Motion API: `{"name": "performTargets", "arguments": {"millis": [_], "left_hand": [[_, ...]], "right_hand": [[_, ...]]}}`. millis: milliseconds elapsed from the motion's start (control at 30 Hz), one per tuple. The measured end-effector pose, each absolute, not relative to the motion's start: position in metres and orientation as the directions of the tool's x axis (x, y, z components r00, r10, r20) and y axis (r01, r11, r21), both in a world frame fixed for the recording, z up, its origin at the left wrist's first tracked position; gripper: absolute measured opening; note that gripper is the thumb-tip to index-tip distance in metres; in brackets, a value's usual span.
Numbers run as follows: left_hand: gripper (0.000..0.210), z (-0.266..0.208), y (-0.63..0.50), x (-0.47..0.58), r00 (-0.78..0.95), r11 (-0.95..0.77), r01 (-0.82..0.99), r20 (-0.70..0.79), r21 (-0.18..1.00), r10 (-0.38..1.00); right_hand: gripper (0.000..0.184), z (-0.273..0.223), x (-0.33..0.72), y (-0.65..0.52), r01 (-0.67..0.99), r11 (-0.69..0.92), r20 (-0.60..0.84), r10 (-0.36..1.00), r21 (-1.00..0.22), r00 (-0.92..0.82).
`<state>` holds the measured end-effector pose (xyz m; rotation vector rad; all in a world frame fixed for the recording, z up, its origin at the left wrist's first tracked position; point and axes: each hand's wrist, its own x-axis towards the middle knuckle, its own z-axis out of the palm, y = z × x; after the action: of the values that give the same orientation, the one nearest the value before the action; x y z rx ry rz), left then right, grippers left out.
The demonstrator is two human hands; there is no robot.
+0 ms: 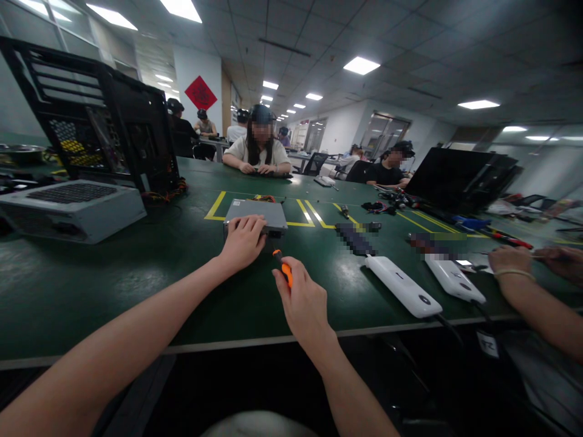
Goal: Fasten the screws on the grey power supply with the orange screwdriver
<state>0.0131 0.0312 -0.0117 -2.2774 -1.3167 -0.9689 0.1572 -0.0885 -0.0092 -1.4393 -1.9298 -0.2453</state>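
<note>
A grey metal computer power supply unit lies on the green table in front of me, its coloured cables at the far side. My left hand grips its near left edge, fingers over the top. Closed around an orange and black screwdriver, my right hand is just short of the unit's near side. The screwdriver's tip is too indistinct to place; whether it touches the unit, I cannot tell.
An open black computer case and another power supply stand at left. White devices lie to the right, beside a co-worker's hands. Cables and a black case are farther right. Another person sits opposite.
</note>
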Motion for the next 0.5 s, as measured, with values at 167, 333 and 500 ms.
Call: {"name": "performTargets", "arguments": {"millis": [167, 333, 500], "left_hand": [[0.027, -0.0116, 0.0306, 0.0130, 0.340, -0.504, 0.864, 0.704, 0.029, 0.624], [0.029, -0.0115, 0.0307, 0.0131, 0.337, -0.510, 0.859, 0.699, 0.046, 0.630], [0.029, -0.0117, 0.0316, 0.0134, 0.337, -0.511, 0.859, 0.701, 0.046, 0.629]], "right_hand": [[0.030, -0.0071, 0.1570, -0.0908, 0.860, 0.429, 0.603, 0.774, -0.275, -0.193], [0.024, -0.0079, 0.1540, -0.0901, 0.891, 0.383, 0.603, 0.780, -0.244, -0.170], [0.025, -0.0067, 0.1532, -0.0915, 0.860, 0.425, 0.610, 0.771, -0.282, -0.181]]}}
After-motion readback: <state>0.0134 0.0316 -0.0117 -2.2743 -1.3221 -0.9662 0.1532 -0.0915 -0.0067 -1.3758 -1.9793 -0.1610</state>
